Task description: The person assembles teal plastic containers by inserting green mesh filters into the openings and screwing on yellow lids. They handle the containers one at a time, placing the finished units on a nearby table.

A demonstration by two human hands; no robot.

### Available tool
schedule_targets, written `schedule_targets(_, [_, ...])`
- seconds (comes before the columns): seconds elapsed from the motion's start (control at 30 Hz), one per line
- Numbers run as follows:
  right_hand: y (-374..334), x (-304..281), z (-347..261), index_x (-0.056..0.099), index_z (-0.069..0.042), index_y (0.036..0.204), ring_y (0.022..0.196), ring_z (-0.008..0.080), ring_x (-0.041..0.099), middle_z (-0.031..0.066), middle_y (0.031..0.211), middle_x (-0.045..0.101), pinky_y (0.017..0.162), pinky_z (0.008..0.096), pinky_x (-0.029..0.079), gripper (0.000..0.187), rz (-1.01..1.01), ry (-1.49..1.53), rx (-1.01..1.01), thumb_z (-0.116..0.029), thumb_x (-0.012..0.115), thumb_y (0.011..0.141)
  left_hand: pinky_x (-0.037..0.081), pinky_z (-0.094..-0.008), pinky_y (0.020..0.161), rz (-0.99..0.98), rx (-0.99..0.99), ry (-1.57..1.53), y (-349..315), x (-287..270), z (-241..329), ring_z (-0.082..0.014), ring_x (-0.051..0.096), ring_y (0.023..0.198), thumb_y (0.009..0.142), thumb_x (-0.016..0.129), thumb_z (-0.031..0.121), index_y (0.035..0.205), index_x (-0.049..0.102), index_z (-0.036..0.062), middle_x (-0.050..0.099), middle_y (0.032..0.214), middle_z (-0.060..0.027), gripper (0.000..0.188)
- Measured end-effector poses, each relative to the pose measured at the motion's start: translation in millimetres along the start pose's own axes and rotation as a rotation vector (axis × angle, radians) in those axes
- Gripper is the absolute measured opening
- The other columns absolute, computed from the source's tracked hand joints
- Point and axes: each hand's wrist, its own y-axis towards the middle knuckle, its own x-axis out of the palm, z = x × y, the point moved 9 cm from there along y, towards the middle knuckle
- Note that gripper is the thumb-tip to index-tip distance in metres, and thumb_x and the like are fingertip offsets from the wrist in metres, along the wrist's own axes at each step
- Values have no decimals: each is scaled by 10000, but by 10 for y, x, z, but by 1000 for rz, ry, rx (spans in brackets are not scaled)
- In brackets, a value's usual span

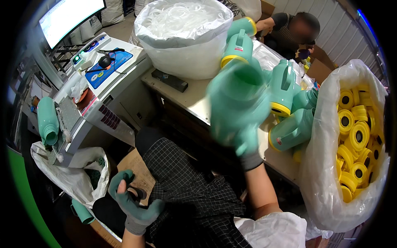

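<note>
My right hand (248, 155), in a grey-green glove, is closed on a green plastic jug (235, 103). The jug is lifted over the bench edge, smeared by motion, its wide mouth toward the top. Low on the left, over my lap, my left hand (138, 211) wears a similar glove, thumb and curled fingers apart. A small dark round piece (138, 192) shows between them; whether it touches the hand I cannot tell. Several green jugs with yellow rims, such as an upright jug (282, 89) and a tipped jug (291, 131), crowd the bench right of the moving one.
A clear bag of yellow caps (353, 138) stands at the right. Behind the bench (192, 101) is a white sack of translucent rings (182, 45). A co-worker (289, 33) reaches toward a jug at the back. At left are a machine, a screen (68, 18) and a white sack (70, 175).
</note>
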Motion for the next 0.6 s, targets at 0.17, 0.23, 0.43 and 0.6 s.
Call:
schedule_targets(0.17, [409, 375, -1327, 567, -82, 1404, 1268, 319, 629, 132, 1402, 631, 1080, 540, 532, 515, 148, 39, -387, -430, 564, 1024, 435, -446, 1079, -129, -220, 51, -174, 143, -171, -272, 503, 1260, 690, 641, 1, 1538, 375, 51, 399, 1462, -147, 890])
schedule_targets(0.23, [822, 330, -1765, 584, -52, 1370, 1197, 349, 668, 169, 1323, 662, 1060, 544, 547, 517, 185, 151, -429, -396, 620, 986, 436, -438, 1072, -150, -240, 68, -202, 187, -224, -269, 506, 1243, 701, 643, -1, 1518, 399, 46, 408, 1451, -147, 854])
schedule_targets(0.43, [1485, -72, -2415, 539, -45, 1328, 1190, 386, 610, 193, 1263, 593, 1059, 540, 533, 395, 445, 181, -595, -264, 611, 1006, 443, -419, 1063, -145, -346, 35, -192, 283, -276, -262, 529, 1195, 748, 650, 0, 1483, 436, 36, 450, 1399, -134, 766])
schedule_targets(0.6, [821, 157, -1271, 549, -52, 1196, 970, 240, 593, 110, 1144, 573, 908, 372, 547, 284, 290, -434, -577, -254, 641, 1019, 468, -425, 995, -126, -421, 28, -373, 253, -446, -281, 529, 1137, 775, 730, 35, 1465, 438, 25, 465, 1357, -152, 749])
